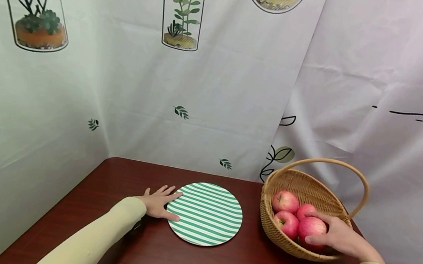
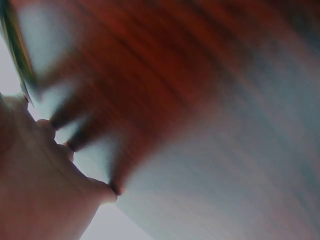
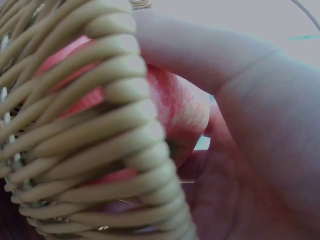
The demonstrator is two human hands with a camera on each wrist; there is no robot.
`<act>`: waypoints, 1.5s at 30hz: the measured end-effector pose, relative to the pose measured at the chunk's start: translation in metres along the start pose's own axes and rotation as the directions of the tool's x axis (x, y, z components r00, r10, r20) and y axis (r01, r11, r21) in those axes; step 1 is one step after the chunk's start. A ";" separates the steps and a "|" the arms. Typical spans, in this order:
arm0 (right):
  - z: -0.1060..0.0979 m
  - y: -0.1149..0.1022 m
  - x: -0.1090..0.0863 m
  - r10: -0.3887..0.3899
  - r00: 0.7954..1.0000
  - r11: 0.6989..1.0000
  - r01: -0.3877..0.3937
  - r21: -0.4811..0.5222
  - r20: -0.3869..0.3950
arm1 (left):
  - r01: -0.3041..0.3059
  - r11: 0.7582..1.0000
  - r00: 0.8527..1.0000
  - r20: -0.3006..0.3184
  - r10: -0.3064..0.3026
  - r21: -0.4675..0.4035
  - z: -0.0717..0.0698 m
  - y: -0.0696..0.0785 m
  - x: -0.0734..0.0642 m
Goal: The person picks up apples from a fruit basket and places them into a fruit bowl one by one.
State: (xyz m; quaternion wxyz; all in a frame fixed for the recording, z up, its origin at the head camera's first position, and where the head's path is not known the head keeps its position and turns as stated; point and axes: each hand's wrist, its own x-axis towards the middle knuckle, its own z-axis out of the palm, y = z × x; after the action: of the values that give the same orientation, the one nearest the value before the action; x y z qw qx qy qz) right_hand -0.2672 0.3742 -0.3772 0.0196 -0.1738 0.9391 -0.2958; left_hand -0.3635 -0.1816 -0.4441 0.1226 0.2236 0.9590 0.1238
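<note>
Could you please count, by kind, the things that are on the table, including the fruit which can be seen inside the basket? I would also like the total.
Visible red apples: 4
Wicker basket: 1
Round green-and-white striped disc: 1
Total: 6

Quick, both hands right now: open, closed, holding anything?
Left hand: open, fingers spread, touching the striped disc.
Right hand: closed, gripping an apple in the basket.
</note>
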 end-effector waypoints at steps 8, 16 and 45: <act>-0.004 -0.008 0.005 -0.050 0.998 0.998 0.051 0.024 -0.043 | 0.005 1.000 1.000 0.003 -0.005 -0.004 0.001 -0.001 0.000; -0.011 -0.012 0.011 -0.040 0.996 0.999 0.039 -0.014 -0.076 | 0.002 1.000 1.000 0.013 -0.002 -0.008 0.001 -0.003 0.002; -0.045 -0.052 0.012 -0.086 0.996 0.996 0.086 -0.003 -0.032 | 0.002 1.000 1.000 0.015 -0.002 -0.015 -0.002 0.001 -0.001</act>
State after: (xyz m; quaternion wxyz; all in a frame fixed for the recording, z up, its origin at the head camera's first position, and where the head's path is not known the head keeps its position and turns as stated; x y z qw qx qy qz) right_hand -0.2681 0.3551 -0.3103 -0.0082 -0.2096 0.9311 -0.2983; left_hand -0.3627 -0.1820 -0.4417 0.1313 0.2225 0.9574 0.1290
